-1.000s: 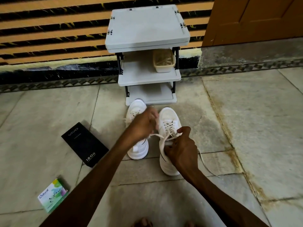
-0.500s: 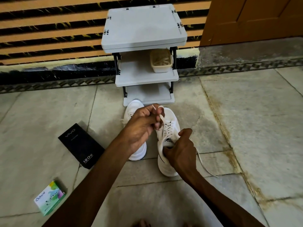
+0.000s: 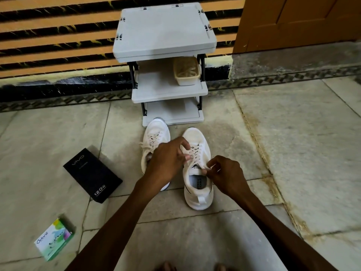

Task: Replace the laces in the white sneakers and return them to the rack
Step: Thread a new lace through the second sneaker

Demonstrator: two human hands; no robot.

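Head view, read from left to right. Far to the left of the fingers a small green box (image 3: 53, 239) lies flat on the tiled floor (image 3: 293, 133). Nearer them, also on the left, a black box (image 3: 92, 175) lies flat at an angle. The left sneaker (image 3: 155, 133) stands on the floor just left of the left hand's fingertips, laced, with its toe at the foot of the rack (image 3: 166, 28); whether the two touch cannot be told. The rack, grey with three shelves, stands beyond the fingers against the striped wall (image 3: 58, 36), and a pale tub (image 3: 186, 72) sits at the right end of its middle shelf. The left hand (image 3: 168, 161) reaches across the left sneaker, fingers curled, thumb and fingertips pinching the lace (image 3: 195, 153) over the eyelets of the right sneaker (image 3: 197, 192). That sneaker stands beneath both sets of fingers, toe toward the rack but apart from it, its opening toward the camera. The right hand (image 3: 228, 177) — just right of the tongue — has its fingers curled, thumb and forefinger clamped on the lace at the top eyelets. Beyond and far right of the fingers is a brown door (image 3: 293, 20).
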